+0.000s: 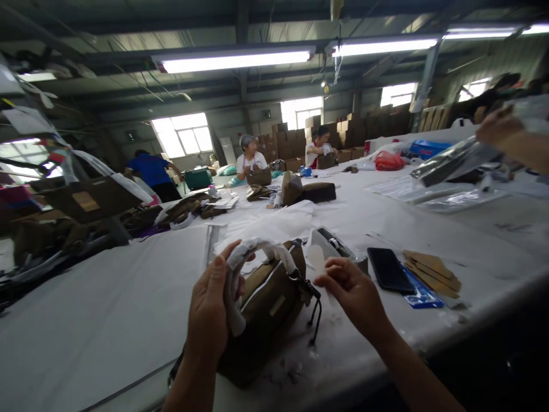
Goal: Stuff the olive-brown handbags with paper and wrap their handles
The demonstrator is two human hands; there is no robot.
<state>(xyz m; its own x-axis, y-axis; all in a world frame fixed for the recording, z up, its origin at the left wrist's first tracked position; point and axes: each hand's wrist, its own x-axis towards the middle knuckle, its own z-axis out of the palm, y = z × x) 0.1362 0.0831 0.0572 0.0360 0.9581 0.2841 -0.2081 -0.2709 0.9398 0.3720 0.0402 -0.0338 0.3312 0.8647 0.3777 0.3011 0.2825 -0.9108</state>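
Left hand (210,309) closes around the white-wrapped handle (261,249) of one brown handbag (266,312), fingers curled over the wrapping, thumb up along its side. Right hand (352,292) sits just beside the bag's far end, thumb and forefinger pinched together on one pale strip (317,260) that stands up from the fingertips. The bag lies tilted on the near edge of the white table (107,309), and one black cord (316,312) dangles from its right end.

Moving out to the right: one black phone (388,270) lies flat, then a small stack of tan cardboard pieces (431,269) resting on one blue packet (422,296); I can't count the pieces exactly.

Further back, more brown bags (306,191) sit mid-table. Three co-workers (251,157) stand at the far end. At the right edge, another person's hand (497,126) holds a clear plastic bag (450,161).
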